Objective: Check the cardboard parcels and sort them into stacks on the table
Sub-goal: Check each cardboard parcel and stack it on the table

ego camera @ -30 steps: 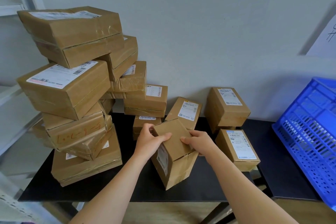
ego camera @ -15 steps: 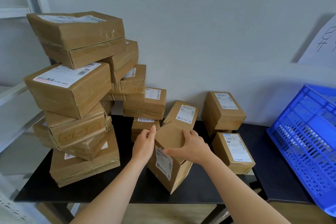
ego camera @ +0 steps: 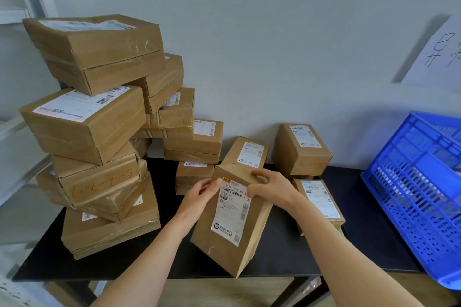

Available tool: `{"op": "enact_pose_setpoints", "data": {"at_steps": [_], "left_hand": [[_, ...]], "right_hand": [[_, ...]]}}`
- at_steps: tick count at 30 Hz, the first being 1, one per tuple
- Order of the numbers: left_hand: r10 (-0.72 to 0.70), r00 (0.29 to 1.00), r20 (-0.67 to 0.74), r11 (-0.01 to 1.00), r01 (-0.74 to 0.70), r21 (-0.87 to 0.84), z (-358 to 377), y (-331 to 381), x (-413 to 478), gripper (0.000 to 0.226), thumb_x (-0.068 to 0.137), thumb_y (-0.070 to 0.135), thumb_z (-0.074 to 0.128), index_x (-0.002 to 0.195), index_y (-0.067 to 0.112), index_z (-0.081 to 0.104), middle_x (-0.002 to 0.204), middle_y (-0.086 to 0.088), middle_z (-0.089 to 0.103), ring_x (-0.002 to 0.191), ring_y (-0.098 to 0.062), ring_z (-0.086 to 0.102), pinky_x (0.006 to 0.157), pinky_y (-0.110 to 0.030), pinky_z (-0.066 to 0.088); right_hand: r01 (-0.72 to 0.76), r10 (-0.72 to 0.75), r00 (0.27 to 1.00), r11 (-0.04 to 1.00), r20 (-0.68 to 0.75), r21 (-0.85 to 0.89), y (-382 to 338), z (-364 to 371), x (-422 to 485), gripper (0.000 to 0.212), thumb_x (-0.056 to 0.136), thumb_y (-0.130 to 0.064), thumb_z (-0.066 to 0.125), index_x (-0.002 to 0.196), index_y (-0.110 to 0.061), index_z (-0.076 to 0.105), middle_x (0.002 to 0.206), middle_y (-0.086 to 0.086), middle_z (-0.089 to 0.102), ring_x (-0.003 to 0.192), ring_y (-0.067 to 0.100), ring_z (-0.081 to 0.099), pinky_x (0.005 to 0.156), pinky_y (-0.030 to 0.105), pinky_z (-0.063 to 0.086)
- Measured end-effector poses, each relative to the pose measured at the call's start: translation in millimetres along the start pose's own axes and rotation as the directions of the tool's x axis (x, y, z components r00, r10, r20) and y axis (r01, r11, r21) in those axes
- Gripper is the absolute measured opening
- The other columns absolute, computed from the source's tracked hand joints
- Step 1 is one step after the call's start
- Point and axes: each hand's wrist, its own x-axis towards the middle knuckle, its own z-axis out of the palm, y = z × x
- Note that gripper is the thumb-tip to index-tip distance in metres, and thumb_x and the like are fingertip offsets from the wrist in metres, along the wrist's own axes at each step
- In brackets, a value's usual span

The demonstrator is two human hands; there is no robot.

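Observation:
I hold a small cardboard parcel (ego camera: 230,222) tilted on the black table (ego camera: 154,254), its white shipping label facing me. My left hand (ego camera: 199,197) grips its upper left edge. My right hand (ego camera: 272,187) grips its top right corner, fingers curled over the top. A tall leaning stack of larger taped parcels (ego camera: 94,132) stands at the left. Smaller labelled parcels sit behind and to the right: one (ego camera: 245,154) leaning just behind the held one, one (ego camera: 303,149) by the wall, one (ego camera: 319,202) lying flat on the right.
A blue plastic crate (ego camera: 419,187) stands at the right edge of the table. A white sheet with handwriting (ego camera: 439,55) hangs on the wall above it. White shelving (ego camera: 15,117) is at the far left. The wall runs close behind the parcels.
The held parcel has been turned so that its label now faces me. Both hands shifted up to its top edge. The camera moved closer.

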Motion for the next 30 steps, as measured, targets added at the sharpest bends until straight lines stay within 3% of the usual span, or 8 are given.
{"op": "enact_pose_setpoints", "data": {"at_steps": [7, 14, 17, 20, 23, 26, 28, 30], "left_hand": [[-0.110, 0.973, 0.203, 0.989, 0.127, -0.070, 6.4, 7.3, 4.4, 0.078, 0.056, 0.053, 0.075, 0.127, 0.030, 0.052, 0.110, 0.004, 0.070, 0.102, -0.016, 0.065, 0.082, -0.033, 0.050], [-0.113, 0.935, 0.337, 0.993, 0.122, -0.004, 18.6, 26.3, 13.2, 0.068, 0.059, 0.036, 0.080, 0.121, 0.031, 0.052, 0.102, 0.009, 0.073, 0.090, -0.008, 0.070, 0.072, -0.027, 0.050], [-0.098, 0.945, 0.312, 0.992, 0.118, -0.044, 29.1, 37.4, 19.6, 0.068, 0.061, 0.038, 0.078, 0.123, 0.029, 0.052, 0.102, 0.005, 0.073, 0.092, -0.014, 0.070, 0.077, -0.033, 0.051], [-0.043, 0.965, 0.259, 0.989, 0.078, -0.126, 56.5, 50.3, 21.9, 0.061, 0.066, 0.048, 0.073, 0.122, 0.033, 0.054, 0.106, 0.005, 0.072, 0.099, -0.018, 0.068, 0.090, -0.043, 0.048], [-0.010, 0.986, 0.169, 0.985, 0.039, -0.170, 95.2, 66.2, 21.4, 0.075, 0.057, 0.048, 0.076, 0.125, 0.028, 0.053, 0.105, 0.004, 0.072, 0.092, -0.015, 0.070, 0.078, -0.035, 0.051], [-0.029, 0.994, 0.110, 0.972, 0.053, -0.228, 133.1, 80.4, 20.7, 0.080, 0.057, 0.049, 0.077, 0.128, 0.023, 0.051, 0.108, 0.002, 0.071, 0.095, -0.019, 0.068, 0.073, -0.034, 0.051], [-0.046, 0.995, 0.085, 0.961, 0.068, -0.269, 153.0, 88.4, 19.9, 0.076, 0.061, 0.052, 0.075, 0.128, 0.024, 0.054, 0.108, 0.003, 0.071, 0.098, -0.018, 0.066, 0.070, -0.033, 0.049], [-0.053, 0.994, 0.097, 0.953, 0.080, -0.291, 180.5, 98.0, 18.2, 0.068, 0.063, 0.055, 0.072, 0.123, 0.028, 0.058, 0.102, 0.006, 0.073, 0.094, -0.015, 0.068, 0.067, -0.030, 0.051]], "right_hand": [[0.038, -0.045, 0.998, 0.987, 0.043, 0.155, 7.1, -19.2, -3.2, 0.055, 0.075, -0.025, 0.069, 0.126, -0.037, 0.052, 0.119, -0.010, 0.049, 0.095, 0.002, 0.051, 0.069, 0.015, 0.038], [0.065, -0.075, 0.997, 0.958, 0.024, 0.278, 14.3, -48.9, -9.1, 0.043, 0.061, -0.035, 0.068, 0.099, -0.054, 0.057, 0.119, -0.010, 0.057, 0.105, 0.009, 0.056, 0.079, 0.022, 0.044], [0.100, -0.087, 0.995, 0.906, -0.050, 0.412, 21.4, -62.2, -11.0, 0.045, 0.074, -0.029, 0.070, 0.114, -0.044, 0.059, 0.114, -0.009, 0.062, 0.101, 0.009, 0.060, 0.080, 0.022, 0.046], [0.166, 0.007, 0.956, 0.810, -0.293, 0.563, 33.7, -70.3, -11.9, 0.065, 0.080, -0.029, 0.070, 0.139, -0.036, 0.042, 0.127, 0.001, 0.057, 0.113, 0.017, 0.057, 0.084, 0.025, 0.046], [0.205, 0.073, 0.912, 0.771, -0.403, 0.603, 50.5, -83.0, -17.9, 0.077, 0.083, -0.034, 0.069, 0.147, -0.037, 0.027, 0.138, 0.001, 0.050, 0.122, 0.022, 0.051, 0.096, 0.036, 0.045], [0.231, 0.044, 0.921, 0.739, -0.388, 0.633, 74.6, -103.4, -28.7, 0.063, 0.086, -0.034, 0.065, 0.141, -0.038, 0.034, 0.116, -0.009, 0.063, 0.102, 0.011, 0.062, 0.077, 0.024, 0.051], [0.190, 0.064, 0.942, 0.712, -0.331, 0.676, 91.7, -113.8, -35.5, 0.064, 0.087, -0.037, 0.064, 0.142, -0.041, 0.031, 0.106, -0.016, 0.062, 0.095, 0.005, 0.060, 0.079, 0.024, 0.046], [0.129, 0.053, 0.973, 0.679, -0.224, 0.723, 112.6, -129.4, -44.4, 0.052, 0.086, -0.039, 0.064, 0.133, -0.044, 0.041, 0.107, -0.014, 0.066, 0.096, 0.008, 0.064, 0.078, 0.026, 0.050]]}}
